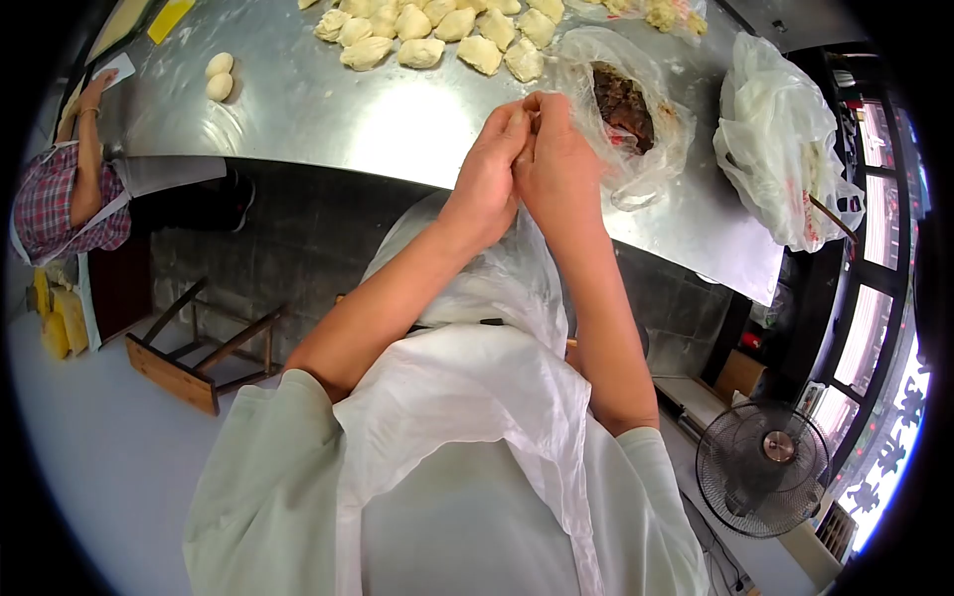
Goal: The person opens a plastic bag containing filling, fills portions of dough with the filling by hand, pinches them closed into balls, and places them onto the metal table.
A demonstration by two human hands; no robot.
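Note:
Above the front edge of the metal table (298,124), my left hand (487,174) and my right hand (558,164) are pressed together at the fingertips. The fingers of both are closed, and whatever they hold is hidden between them. Just right of my right hand lies an open clear plastic bag (668,149) with a dark brown filling (622,104) inside. Beyond my hands, several pale dough pieces (420,54) are spread in rows. Two smooth round dough balls (220,76) sit apart at the left.
A full white plastic bag (775,139) stands at the table's right end. At the far left, a co-worker in a checked shirt (60,204) has a hand on the table. A wooden stool (174,372) lies tipped on the floor; a fan (763,467) is lower right.

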